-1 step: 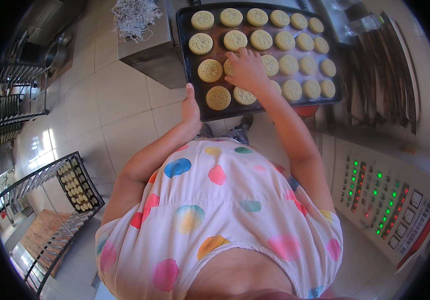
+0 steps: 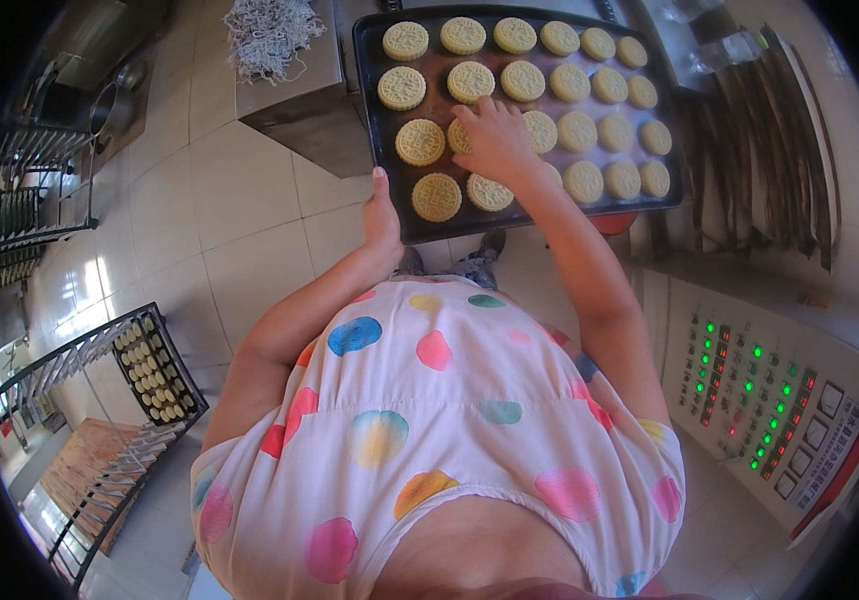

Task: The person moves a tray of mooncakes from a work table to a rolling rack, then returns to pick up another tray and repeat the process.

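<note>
A dark baking tray holds rows of pale yellow, round mooncakes with stamped tops and scalloped edges. My left hand grips the tray at its near left corner, thumb up along the rim and the other fingers hidden below. Over the third row, my right hand has thumb and fingers on either side of a partly covered mooncake, which still rests on the tray. Another mooncake lies just below that hand, and my wrist partly hides one more beside it.
A metal stand with a heap of whitish strings is left of the tray. At lower left, a rack carries another loaded tray. A control panel with green and red lights stands at right, below dark hanging strips.
</note>
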The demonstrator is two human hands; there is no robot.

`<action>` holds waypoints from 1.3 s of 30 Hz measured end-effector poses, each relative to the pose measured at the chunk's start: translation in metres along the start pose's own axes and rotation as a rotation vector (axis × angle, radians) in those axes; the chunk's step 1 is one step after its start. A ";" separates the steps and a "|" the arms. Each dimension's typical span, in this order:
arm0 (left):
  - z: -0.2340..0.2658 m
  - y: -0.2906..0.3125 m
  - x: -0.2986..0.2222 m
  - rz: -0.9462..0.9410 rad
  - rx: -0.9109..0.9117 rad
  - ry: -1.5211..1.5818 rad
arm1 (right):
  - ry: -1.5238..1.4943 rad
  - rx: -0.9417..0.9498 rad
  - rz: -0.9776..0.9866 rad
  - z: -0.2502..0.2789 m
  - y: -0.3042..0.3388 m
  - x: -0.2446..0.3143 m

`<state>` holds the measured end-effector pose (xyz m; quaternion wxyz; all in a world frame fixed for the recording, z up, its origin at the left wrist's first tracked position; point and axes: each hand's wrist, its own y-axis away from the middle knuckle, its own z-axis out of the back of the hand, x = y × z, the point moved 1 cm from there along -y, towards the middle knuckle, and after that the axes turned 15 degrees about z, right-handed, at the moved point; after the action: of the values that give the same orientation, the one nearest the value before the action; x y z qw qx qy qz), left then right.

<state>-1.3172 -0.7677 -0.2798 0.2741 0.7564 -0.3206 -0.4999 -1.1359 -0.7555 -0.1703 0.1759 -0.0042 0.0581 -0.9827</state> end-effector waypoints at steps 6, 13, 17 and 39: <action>-0.005 0.005 -0.006 0.004 0.013 0.000 | 0.009 0.077 0.087 -0.008 -0.003 -0.008; -0.011 0.016 -0.010 0.017 0.084 0.053 | 0.056 0.032 0.088 -0.008 0.001 -0.011; -0.008 0.007 -0.006 0.028 0.036 0.042 | 0.017 -0.158 0.047 -0.007 0.013 -0.018; -0.006 -0.009 0.000 -0.043 0.053 0.103 | -0.033 0.006 -0.155 0.030 0.137 -0.223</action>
<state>-1.3101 -0.7618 -0.2843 0.2593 0.7949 -0.3031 -0.4572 -0.8791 -0.8094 -0.1535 0.1004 -0.0241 0.0515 -0.9933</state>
